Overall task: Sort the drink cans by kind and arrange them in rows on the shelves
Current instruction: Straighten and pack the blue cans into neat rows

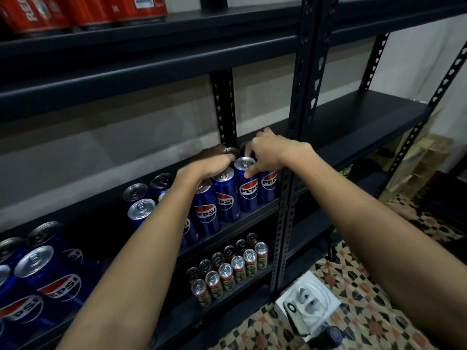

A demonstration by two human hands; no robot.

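Blue Pepsi cans (249, 190) stand in two rows on the middle shelf (252, 219). My left hand (209, 164) reaches over the front row, its fingers curled over a back-row Pepsi can whose silver top (230, 150) shows at my fingertips. My right hand (270, 154) is at the row's right end, fingers curled round a can behind, thumb against the front can's upper side. More Pepsi cans (60, 286) stand at the lower left. Red cans (88, 11) sit on the top shelf. Small green-and-red cans (237, 269) fill two rows on the lower shelf.
A black perforated upright post (298, 122) stands just right of my right hand. Beyond it is a bare black shelf (366, 114). A white box (307, 304) lies on the patterned tile floor. Cardboard boxes (424, 160) are stacked at the far right.
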